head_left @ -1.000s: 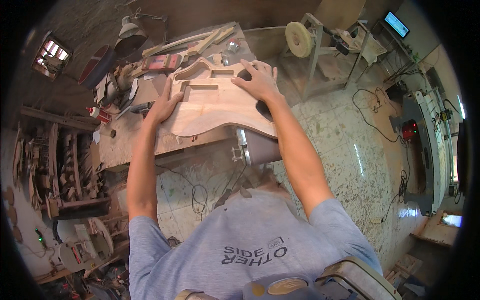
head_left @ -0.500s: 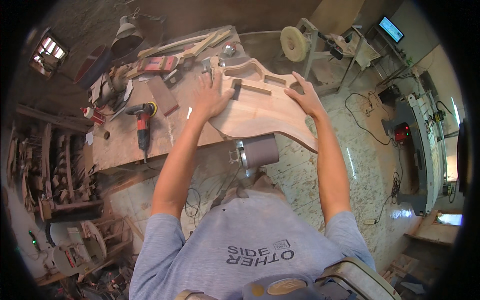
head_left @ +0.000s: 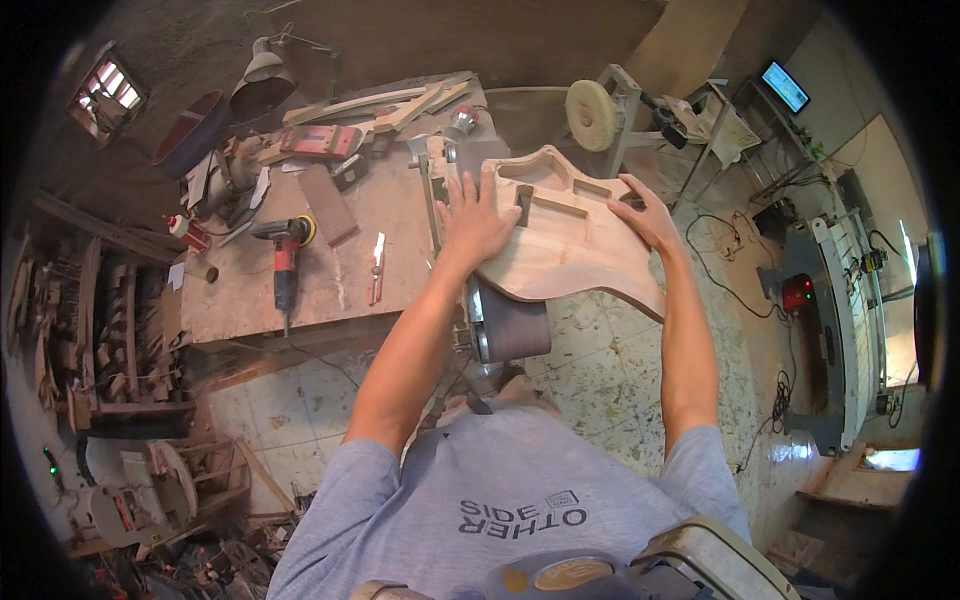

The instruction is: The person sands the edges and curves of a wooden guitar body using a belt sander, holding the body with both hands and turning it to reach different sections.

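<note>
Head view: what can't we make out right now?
All in the head view:
Underside of the guitar body: faces away from the camera.
Belt sander, middle: behind body and left hand, so contact with the body is unclear.
Left hand's grip: palm covers the body's edge.
Monitor content: too small.

From the left of two fisheye cameras worn on the head, the view looks steeply down and forward over the person's shirt (head_left: 530,460), close at the lower edge, past the left hand (head_left: 477,228) and right hand (head_left: 650,218), to the counter (head_left: 235,305) and, farther off, the back wall (head_left: 450,45).
</note>
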The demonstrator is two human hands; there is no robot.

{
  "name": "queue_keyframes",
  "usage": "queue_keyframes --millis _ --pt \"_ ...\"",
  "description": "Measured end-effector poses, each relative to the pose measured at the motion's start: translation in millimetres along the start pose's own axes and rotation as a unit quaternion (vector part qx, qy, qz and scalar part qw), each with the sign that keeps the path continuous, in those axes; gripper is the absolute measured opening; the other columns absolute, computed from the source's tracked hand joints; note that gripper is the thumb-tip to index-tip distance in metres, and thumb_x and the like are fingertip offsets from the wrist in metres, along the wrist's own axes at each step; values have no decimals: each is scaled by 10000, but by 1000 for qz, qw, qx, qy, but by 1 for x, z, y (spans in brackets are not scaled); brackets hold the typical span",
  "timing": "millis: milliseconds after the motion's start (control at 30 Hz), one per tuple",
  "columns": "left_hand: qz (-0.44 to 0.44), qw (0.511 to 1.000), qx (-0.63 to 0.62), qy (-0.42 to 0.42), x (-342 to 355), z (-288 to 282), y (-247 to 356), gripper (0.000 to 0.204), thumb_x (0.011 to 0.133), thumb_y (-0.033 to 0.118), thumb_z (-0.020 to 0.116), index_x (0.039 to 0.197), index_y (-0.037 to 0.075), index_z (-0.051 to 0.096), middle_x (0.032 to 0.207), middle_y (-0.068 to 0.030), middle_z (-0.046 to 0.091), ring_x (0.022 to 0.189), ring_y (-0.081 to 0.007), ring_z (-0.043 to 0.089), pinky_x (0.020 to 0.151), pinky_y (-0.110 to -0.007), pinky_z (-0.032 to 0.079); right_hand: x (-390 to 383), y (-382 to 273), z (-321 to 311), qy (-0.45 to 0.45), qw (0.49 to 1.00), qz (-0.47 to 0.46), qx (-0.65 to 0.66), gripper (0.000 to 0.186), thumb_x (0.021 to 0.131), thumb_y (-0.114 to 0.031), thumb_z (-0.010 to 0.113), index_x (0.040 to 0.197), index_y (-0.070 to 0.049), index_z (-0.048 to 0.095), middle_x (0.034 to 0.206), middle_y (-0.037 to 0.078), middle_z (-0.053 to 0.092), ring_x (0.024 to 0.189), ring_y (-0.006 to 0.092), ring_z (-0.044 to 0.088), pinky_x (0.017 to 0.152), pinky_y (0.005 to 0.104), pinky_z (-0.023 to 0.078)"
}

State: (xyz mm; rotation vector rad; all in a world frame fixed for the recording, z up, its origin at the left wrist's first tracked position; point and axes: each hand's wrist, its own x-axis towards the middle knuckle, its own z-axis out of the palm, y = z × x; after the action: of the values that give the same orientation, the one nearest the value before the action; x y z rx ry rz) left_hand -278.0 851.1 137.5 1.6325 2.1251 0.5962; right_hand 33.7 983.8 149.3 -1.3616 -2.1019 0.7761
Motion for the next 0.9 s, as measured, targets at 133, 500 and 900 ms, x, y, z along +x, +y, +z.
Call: queue_keyframes --millis 133,500,900 --pt "-12 1000 0 29 0 -17 -36 927 946 531 572 1649 130 120 1663 -295 173 1532 -528 106 1237 -614 112 20 -23 29 39 985 -126 -115 725 826 -505 788 1410 -116 606 1383 174 579 1320 372 492 1127 423 395" --pt "-38 999 -20 14 -21 -105 -146 913 970 472 564 1642 89 79 1448 -362 496 1332 -497 516 1133 -479 389 48 -101 136 13 979 -183 -86 777 857 -605 690 1456 -123 576 1458 183 527 1394 378 415 1195 453 282" --pt "-34 999 11 7 -23 -158 -218 890 969 493 560 1657 148 113 1536 -313 433 1408 -446 461 1171 -404 337 34 -165 194 14 990 -110 -88 853 820 -695 650 1495 -188 530 1543 111 451 1485 349 277 1232 630 97"
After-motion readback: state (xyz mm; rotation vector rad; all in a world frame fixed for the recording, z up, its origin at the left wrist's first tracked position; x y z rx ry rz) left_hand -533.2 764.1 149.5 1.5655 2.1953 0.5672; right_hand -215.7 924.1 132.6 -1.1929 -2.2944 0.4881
